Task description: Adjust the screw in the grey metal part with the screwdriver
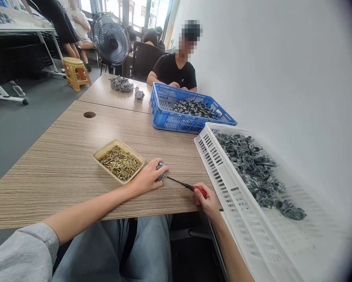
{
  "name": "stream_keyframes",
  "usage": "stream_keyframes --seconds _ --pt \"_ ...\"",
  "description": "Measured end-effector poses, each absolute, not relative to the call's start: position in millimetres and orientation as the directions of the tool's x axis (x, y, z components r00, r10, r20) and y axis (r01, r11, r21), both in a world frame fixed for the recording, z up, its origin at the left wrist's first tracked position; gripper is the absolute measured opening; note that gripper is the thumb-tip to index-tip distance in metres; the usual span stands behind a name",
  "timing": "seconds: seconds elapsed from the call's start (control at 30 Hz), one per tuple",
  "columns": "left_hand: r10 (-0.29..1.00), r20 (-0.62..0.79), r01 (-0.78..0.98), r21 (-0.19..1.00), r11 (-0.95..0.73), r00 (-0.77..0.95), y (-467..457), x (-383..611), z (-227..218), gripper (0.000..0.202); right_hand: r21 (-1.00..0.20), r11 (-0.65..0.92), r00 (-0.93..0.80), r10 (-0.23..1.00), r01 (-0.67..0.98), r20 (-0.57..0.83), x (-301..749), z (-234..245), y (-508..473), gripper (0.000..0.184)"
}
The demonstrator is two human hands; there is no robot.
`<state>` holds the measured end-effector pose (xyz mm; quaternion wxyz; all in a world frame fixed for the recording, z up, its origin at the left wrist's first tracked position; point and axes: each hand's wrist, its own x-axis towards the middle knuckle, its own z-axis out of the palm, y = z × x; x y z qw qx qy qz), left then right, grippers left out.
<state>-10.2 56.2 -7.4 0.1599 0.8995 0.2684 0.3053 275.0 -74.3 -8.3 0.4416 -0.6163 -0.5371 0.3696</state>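
My left hand (148,176) is closed around a small grey metal part (161,169) that rests on the wooden table (61,164). My right hand (206,200) grips the red handle of a thin screwdriver (183,184), whose tip meets the part. Just left of my left hand sits a tan tray (101,155) filled with several small brass screws (120,163). A white slotted basket (222,184) at my right holds several grey metal parts (253,164).
A blue basket (166,117) with more grey parts stands farther back, and a person in a black shirt (176,70) sits behind it. Beyond lie a pile of parts (121,84), a fan (110,38) and a yellow stool (75,71). A white wall runs along the right.
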Motion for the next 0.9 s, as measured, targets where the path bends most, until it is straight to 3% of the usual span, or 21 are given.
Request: stream_keyframes --seconds 0.33,0.57,0.7,0.9 --pt "0.592 0.451 0.377 0.48 -0.792 0.669 56.6 -10.7 -4.7 0.044 -0.929 -0.008 0.196 0.978 0.369 0.069 268.3 -6.3 -75.6 0.034" --pt "0.68 0.407 0.295 0.68 -0.671 0.61 47.9 -5.9 3.7 0.043 -0.986 -0.065 0.232 0.972 0.154 -0.028 272.4 -13.0 -74.8 0.043" --pt "0.756 0.323 0.27 0.795 -0.543 0.57 45.1 -3.2 5.2 0.042 -0.986 -0.083 0.222 0.974 0.146 -0.049 274.6 -16.1 -75.1 0.047" --pt "0.77 0.297 0.259 0.822 -0.507 0.564 43.7 -3.2 5.7 0.041 -0.995 -0.092 0.268 0.96 0.024 -0.083 275.6 -16.4 -74.3 0.045"
